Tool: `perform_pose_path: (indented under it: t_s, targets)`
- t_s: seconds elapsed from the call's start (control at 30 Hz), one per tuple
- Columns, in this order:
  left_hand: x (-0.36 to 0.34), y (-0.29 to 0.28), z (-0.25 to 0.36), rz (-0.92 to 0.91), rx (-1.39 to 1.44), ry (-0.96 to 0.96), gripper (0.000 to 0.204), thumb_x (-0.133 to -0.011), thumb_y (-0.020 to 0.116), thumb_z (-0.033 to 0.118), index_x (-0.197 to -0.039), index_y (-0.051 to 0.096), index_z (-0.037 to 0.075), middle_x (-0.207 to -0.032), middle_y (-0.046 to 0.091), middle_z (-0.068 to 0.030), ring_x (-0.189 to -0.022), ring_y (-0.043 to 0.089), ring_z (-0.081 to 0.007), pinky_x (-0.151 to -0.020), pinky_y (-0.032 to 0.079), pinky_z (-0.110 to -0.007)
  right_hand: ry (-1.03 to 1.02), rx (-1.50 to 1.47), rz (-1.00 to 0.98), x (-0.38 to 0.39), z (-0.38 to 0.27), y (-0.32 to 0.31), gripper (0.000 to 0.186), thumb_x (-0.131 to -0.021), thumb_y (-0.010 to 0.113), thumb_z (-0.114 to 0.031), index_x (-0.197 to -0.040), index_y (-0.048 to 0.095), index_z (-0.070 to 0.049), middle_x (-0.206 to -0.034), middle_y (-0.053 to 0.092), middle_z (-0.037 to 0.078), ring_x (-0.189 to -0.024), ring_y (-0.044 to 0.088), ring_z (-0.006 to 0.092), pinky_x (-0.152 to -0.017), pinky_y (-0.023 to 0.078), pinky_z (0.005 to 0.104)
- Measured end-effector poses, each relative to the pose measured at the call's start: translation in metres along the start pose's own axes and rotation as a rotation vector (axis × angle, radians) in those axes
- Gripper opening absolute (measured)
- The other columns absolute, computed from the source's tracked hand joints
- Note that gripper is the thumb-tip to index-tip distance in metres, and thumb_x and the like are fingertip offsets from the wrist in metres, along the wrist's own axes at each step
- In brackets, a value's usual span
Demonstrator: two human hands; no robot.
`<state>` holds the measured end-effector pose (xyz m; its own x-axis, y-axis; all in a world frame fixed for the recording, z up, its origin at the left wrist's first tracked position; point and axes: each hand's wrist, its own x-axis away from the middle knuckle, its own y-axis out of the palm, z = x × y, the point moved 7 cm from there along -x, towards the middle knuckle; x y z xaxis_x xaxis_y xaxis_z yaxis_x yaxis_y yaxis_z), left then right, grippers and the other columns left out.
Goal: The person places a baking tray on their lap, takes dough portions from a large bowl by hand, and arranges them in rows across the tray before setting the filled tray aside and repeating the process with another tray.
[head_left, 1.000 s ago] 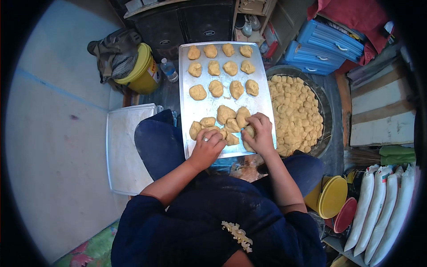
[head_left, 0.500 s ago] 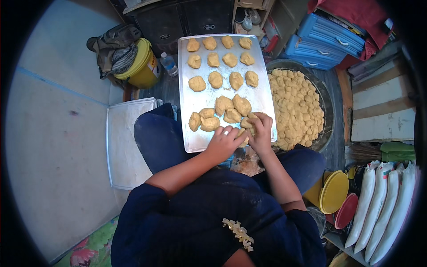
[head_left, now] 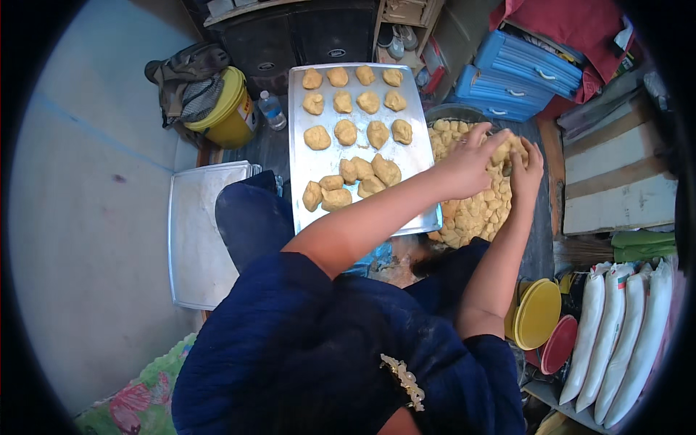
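Both my hands are over a wide dark basin (head_left: pixel 429 114) heaped with yellowish dough pieces (head_left: pixel 471 214). My left hand (head_left: pixel 467 167) reaches across the tray's right edge, its fingers stretched out and apart toward the far right part of the heap. Beside it my right hand (head_left: pixel 528 170) curls its fingers and thumb around a dough piece (head_left: pixel 510 147). Whether that piece is free of the others is hard to see. On the metal tray (head_left: pixel 303 226), dough balls (head_left: pixel 346 132) lie in rows at the far end. Several dough lumps (head_left: pixel 335 199) sit close together nearer me.
Flat metal trays (head_left: pixel 199 239) are stacked at left. A lidded yellow bucket (head_left: pixel 232 116) and a water bottle (head_left: pixel 272 111) stand beyond them. Blue drawers (head_left: pixel 518 69) are at the far right. White filled bags (head_left: pixel 612 337) and a yellow bucket lid (head_left: pixel 538 315) lie near right.
Both hands have left the near right corner of the tray and moved right and away, over the basin. Fewer lumps show at that corner.
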<state>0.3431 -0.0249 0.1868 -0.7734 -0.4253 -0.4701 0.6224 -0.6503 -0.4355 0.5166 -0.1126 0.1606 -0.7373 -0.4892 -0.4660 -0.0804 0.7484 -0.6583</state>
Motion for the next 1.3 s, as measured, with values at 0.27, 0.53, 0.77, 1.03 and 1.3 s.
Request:
perform_pose_path:
  t_s: [0.27, 0.53, 0.77, 1.03, 1.3]
  targets:
    - [0.145, -0.136, -0.064, 0.229, -0.307, -0.287, 0.045, -0.075, 0.059, 0.006, -0.120, 0.057, 0.011, -0.132, 0.044, -0.0163, -0.127, 0.038, -0.0346, -0.104, 0.033, -0.042, -0.487, -0.163, -0.661, 0.092, -0.105, 0.096, 0.064, -0.073, 0.077, -0.022, -0.131, 0.051, -0.012, -0.136, 0.044, 0.022, -0.128, 0.041, 0.0366, -0.106, 0.033, 0.0420]
    - [0.208, -0.133, -0.078, -0.123, -0.622, -0.489, 0.061, -0.074, 0.069, 0.019, -0.131, 0.050, 0.014, -0.133, 0.044, -0.0153, -0.129, 0.036, -0.0322, -0.102, 0.030, -0.047, -0.438, -0.069, -0.824, 0.165, -0.144, 0.145, 0.068, -0.064, 0.080, -0.040, -0.122, 0.056, -0.015, -0.120, 0.051, 0.012, -0.113, 0.047, 0.0308, -0.097, 0.033, 0.0442]
    - [0.227, -0.149, -0.101, 0.086, -0.415, -0.451, 0.061, -0.080, 0.065, 0.021, -0.137, 0.044, 0.013, -0.129, 0.050, -0.0166, -0.123, 0.043, -0.0311, -0.101, 0.031, -0.043, -0.527, -0.128, -0.627, 0.179, -0.155, 0.116, 0.048, -0.074, 0.073, -0.035, -0.114, 0.060, -0.012, -0.113, 0.054, 0.011, -0.110, 0.048, 0.0295, -0.093, 0.034, 0.0411]
    - [0.202, -0.158, -0.129, 0.290, -0.156, -0.621, 0.022, -0.082, 0.065, 0.023, -0.095, 0.064, 0.006, -0.091, 0.065, -0.0145, -0.090, 0.059, -0.0311, -0.089, 0.040, -0.041, -0.301, -0.293, -0.928, 0.146, -0.189, 0.171, 0.039, -0.075, 0.067, -0.016, -0.112, 0.061, -0.006, -0.099, 0.063, 0.013, -0.093, 0.061, 0.0250, -0.088, 0.043, 0.0375]
    - [0.185, -0.166, -0.122, 0.228, -0.837, -0.572, 0.027, -0.078, 0.069, 0.031, -0.087, 0.063, 0.007, -0.089, 0.058, -0.0090, -0.095, 0.055, -0.0284, -0.084, 0.035, -0.042, 0.008, -0.321, -0.586, 0.101, -0.096, 0.158, 0.023, -0.077, 0.070, -0.016, -0.096, 0.064, -0.004, -0.093, 0.066, 0.015, -0.078, 0.065, 0.0251, -0.071, 0.051, 0.0346]
